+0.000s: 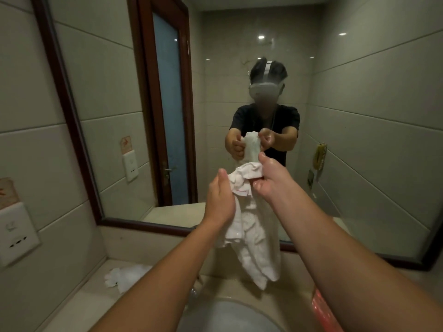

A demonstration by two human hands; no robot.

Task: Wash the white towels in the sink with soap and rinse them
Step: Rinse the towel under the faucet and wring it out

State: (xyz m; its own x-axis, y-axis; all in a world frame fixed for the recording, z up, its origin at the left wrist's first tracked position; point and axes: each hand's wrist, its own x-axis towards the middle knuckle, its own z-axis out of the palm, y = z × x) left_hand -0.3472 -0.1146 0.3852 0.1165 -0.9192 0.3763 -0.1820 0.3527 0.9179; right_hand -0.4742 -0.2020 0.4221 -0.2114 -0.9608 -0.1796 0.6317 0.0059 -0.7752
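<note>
Head cam: left hand (219,200) & right hand (266,178) both grip wet towel (251,236) top; limp, heavy, prob slippery — hold bunched edge.

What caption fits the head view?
Both hands hold a white towel up above the sink.

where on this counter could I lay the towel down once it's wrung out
Bare counter lies left of the sink, between the crumpled cloth and the front edge. The right side is crowded by a pink object and your right arm.
</note>
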